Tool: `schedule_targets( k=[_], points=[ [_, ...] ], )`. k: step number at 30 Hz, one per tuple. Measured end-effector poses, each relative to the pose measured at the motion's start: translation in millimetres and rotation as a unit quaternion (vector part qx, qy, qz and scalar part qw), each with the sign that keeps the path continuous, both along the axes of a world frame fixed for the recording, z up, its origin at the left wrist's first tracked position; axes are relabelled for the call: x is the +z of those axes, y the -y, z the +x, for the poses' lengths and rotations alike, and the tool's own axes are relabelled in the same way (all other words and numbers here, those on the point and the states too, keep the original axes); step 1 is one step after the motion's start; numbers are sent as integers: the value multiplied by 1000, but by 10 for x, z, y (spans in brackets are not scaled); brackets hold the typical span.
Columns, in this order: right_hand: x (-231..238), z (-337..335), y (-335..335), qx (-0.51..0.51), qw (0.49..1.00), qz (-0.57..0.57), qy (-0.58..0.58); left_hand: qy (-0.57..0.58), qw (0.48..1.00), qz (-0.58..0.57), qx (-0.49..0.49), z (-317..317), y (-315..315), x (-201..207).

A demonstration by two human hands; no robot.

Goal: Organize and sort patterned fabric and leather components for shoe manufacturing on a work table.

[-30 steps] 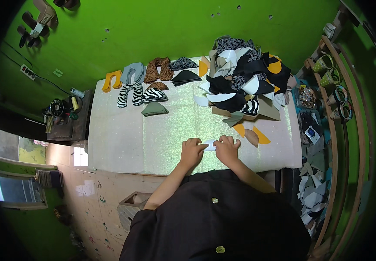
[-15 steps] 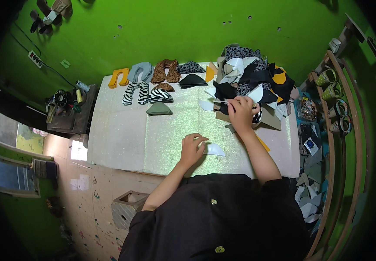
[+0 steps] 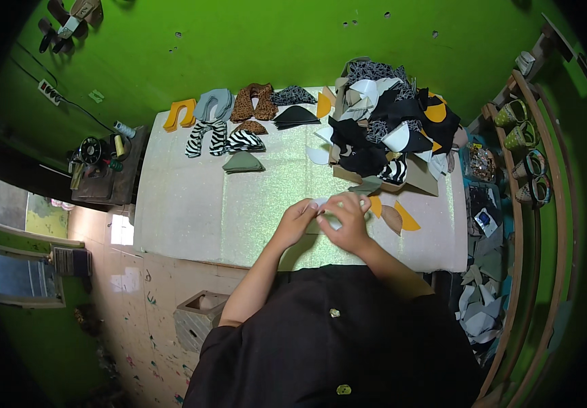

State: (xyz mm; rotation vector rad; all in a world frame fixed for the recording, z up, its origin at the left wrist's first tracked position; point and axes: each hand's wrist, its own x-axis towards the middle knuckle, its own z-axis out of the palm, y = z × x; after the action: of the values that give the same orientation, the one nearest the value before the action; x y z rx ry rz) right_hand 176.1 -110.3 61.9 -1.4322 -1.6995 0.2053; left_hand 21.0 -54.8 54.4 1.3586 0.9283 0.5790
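Close together over the near middle of the table, my left hand (image 3: 298, 219) and my right hand (image 3: 346, 223) meet at a white half-round cut piece (image 3: 334, 222). My left thumb and fingers pinch its left side. The right hand's fingers are bent over its other side, hiding much of it. Just beyond the right hand lies a grey-green piece (image 3: 367, 184). Yellow (image 3: 407, 217) and brown (image 3: 392, 219) cut pieces rest to its right.
A heaped pile of cut material (image 3: 402, 122) fills the far right, partly on a cardboard box (image 3: 419, 178). Sorted stacks, including zebra-print (image 3: 206, 139) and green (image 3: 244, 162) ones, stand far left. A wooden rack with sandals (image 3: 511, 112) borders the right; a small machine table (image 3: 106, 177) stands left.
My right hand has come from the pile toward me and joined the left. The white piece that lay on the table by my left hand is now between both hands.
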Motion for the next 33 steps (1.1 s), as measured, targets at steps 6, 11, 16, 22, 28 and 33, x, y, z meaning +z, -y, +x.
schedule_targets(
  k=[6,11,16,22,28,33],
  points=[
    [-12,330,-140,57,993,-98,-19,-95,988,66,-103,-1,-86,-9],
    [-221,485,-74,-19,974,-221,-51,-171,979,51,-95,-8,-99,-46],
    [-518,487,160,-49,955,-292,-9,-264,955,114,-77,-144,2,-383],
    [-786,414,314,-64,951,-300,39,-364,909,197,-55,-164,162,-620],
    [-879,396,315,-70,943,-319,59,-408,892,191,-34,-126,213,-684],
    [-944,368,315,-74,947,-302,80,-423,881,211,-30,-98,231,-684]
  ],
)
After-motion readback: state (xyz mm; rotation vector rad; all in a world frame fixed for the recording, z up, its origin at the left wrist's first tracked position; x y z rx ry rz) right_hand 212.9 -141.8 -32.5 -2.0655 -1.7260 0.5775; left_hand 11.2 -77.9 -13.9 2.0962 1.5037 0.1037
